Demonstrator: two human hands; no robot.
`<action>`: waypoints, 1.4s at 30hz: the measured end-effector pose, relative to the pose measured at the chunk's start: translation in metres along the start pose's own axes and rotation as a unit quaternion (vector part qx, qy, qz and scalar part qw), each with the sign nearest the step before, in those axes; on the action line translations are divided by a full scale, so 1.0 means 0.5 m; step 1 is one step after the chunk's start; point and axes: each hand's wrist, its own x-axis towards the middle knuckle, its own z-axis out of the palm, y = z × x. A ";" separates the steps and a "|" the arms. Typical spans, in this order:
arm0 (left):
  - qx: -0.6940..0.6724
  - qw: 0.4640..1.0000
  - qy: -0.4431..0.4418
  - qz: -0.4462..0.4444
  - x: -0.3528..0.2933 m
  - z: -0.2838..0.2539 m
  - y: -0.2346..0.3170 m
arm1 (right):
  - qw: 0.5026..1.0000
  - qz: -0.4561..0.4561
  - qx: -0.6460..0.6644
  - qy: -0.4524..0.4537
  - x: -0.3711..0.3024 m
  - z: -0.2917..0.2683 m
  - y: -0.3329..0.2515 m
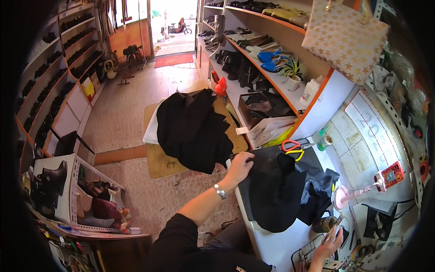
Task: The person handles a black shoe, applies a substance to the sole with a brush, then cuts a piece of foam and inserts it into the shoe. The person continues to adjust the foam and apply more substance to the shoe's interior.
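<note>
My left hand (241, 167), wearing a steel watch (220, 191), is at the left edge of the worktable. Its fingers are curled beside the black cloth (276, 197); what they grip, if anything, is hidden. That cloth lies across the tabletop, with a dark grey crumpled piece (317, 190) at its right. Low on the right, my right hand (330, 247) is closed around something small that I cannot make out. Just above it stands a brownish tin (324, 224). Scissors (293, 149) with red and yellow handles lie beyond the cloth.
A board (165, 168) bearing a heap of black fabric (192, 129) stands beyond the table. Shoe shelves (267, 50) line the right side. A pink lamp-like stand (346, 196) and a wire basket (306, 251) flank the work area. Shoes fill a rack (74, 195) at left.
</note>
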 end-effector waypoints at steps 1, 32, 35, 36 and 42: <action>-0.040 0.997 0.061 -0.002 -0.010 -0.018 -0.021 | 0.999 -0.030 -0.041 0.001 0.004 -0.022 -0.012; -0.320 0.620 0.521 -0.492 -0.336 -0.573 -0.785 | 0.811 -0.438 0.203 -0.332 0.217 0.424 -0.794; -0.280 0.660 0.497 -0.489 -0.336 -0.637 -0.804 | 0.816 -0.430 0.240 -0.303 0.222 0.431 -0.795; -0.263 0.649 0.494 -0.515 -0.326 -0.651 -0.791 | 0.818 -0.430 0.252 -0.287 0.223 0.432 -0.799; 0.393 0.774 0.471 -0.157 -0.044 -0.529 -0.574 | 0.811 -0.447 0.220 -0.307 0.238 0.437 -0.816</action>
